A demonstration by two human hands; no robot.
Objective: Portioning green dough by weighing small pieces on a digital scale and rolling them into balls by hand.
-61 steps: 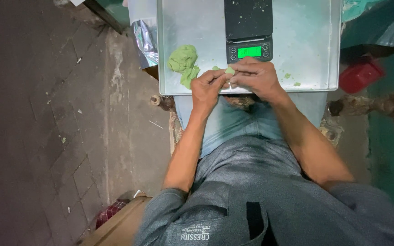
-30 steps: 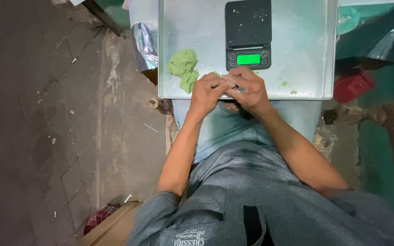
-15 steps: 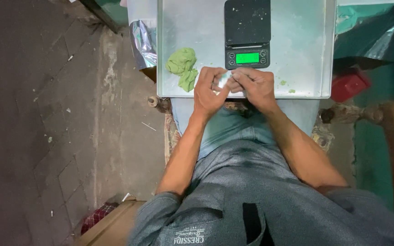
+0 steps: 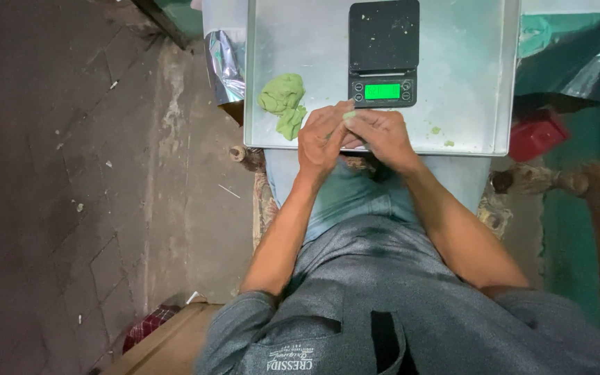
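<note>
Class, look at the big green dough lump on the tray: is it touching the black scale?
Apart. The head view shows bare tray between the green dough lump and the black scale.

A scale [image 4: 383, 52] sits on a tray [image 4: 467, 62], far middle. A dough lump [image 4: 282, 101] lies on the tray's left. Both hands meet at the near edge, left hand [image 4: 319, 142] beside right hand [image 4: 382, 137].

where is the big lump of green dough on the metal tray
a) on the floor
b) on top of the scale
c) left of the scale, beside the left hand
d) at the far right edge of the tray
c: the green dough lump lies on the metal tray, left of the black scale and just beside the left hand; the scale's platform is bare of dough.
</note>
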